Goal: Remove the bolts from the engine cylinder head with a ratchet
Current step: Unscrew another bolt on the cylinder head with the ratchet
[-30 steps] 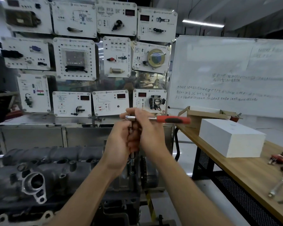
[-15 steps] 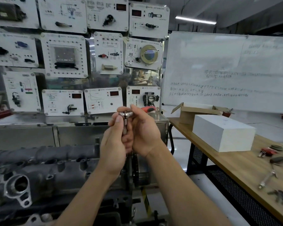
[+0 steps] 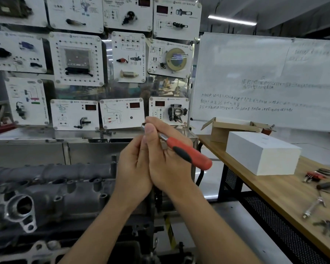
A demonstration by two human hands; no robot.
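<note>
1. Grip first: the right hand (image 3: 170, 164) holds the ratchet (image 3: 187, 155) up near its metal head, thumb (image 3: 150, 130) pressed on top, while the red handle juts free toward the lower right. The left hand (image 3: 133, 168) is pressed against the right. Its fingers are hidden, so I cannot tell whether its grip holds anything.
2. The engine cylinder head (image 3: 51, 187) lies below and left of the hands. The ratchet is raised above it, and no socket or bolt can be seen engaged.
3. Held only at the head, the long handle is unbalanced. A loosened thumb could let it pivot or slip and drop onto the casting.
4. If something small, perhaps a socket or a freed bolt, sits between the palms, parting the hands carelessly could send it into an open port of the cylinder head or down beside the engine.
5. Going back down, a socket seated crooked could round a bolt's corners when force comes on.
6. The counter (image 3: 274, 187), with its white box (image 3: 261, 153) and loose tools (image 3: 314, 204), stands well apart to the right, so a collision there seems unlikely.
</note>
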